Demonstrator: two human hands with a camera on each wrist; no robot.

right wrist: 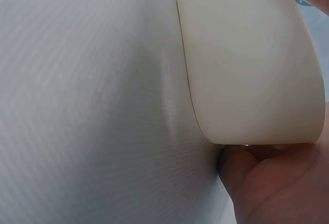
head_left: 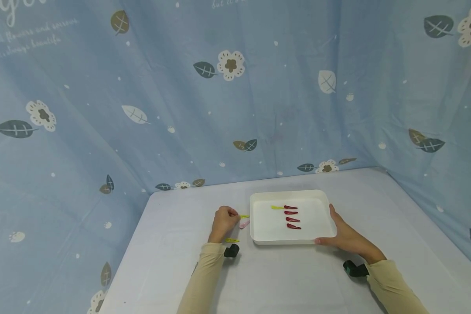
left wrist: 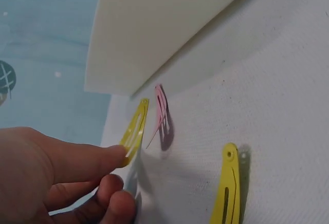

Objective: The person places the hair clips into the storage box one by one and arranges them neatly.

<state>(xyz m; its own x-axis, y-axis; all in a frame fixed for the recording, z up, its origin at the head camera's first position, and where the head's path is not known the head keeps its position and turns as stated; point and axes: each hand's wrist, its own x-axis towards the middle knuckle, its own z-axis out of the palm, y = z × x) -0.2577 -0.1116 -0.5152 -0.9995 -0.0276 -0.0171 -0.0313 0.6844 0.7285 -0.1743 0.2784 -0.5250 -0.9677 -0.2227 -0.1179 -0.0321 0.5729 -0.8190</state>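
Note:
My left hand pinches a yellow snap hair clip between thumb and finger, just left of the white tray. A pink hair clip lies beside it on the table, by the tray wall. Another yellow clip rests closer to my left wrist. Inside the tray, several dark red hair clips form a column, and a yellow clip lies left of the top one. My right hand grips the tray at its near right corner, thumb along the front side and fingers on the right side.
A white cloth covers the table. Blue patterned curtain hangs behind it and along both sides. Black wrist devices sit at both wrists, low over the cloth.

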